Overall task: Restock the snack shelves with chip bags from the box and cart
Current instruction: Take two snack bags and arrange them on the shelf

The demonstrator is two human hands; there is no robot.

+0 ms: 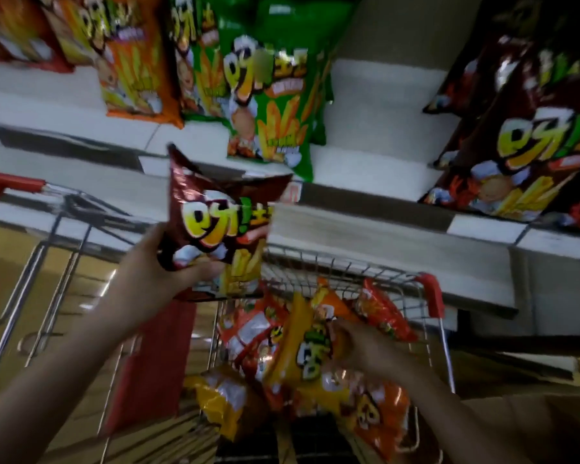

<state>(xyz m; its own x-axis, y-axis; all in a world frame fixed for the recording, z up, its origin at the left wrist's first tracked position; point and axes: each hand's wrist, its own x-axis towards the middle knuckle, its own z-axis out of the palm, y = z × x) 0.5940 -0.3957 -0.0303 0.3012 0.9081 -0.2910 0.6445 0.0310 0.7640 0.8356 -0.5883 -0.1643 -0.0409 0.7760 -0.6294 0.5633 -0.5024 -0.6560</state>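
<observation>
Left hand [154,279] grips dark-red foil chip bag [220,226] by its lower edge, raised before the white shelf [365,169]. Right hand [365,349] pinches yellow-orange foil bag [302,356] in the wire cart [431,293]. Bags likely light, slippery, crushable; hold by seams.

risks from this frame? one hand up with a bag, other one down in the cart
1. The left hand grips the dark red bag only by its lower edge; it could slip or tip.
2. The right hand pinches a yellow bag in the loosely piled cart; pulling may drag neighbouring bags out.
3. The green bag overhangs the shelf edge; a bump could knock it down.
</observation>
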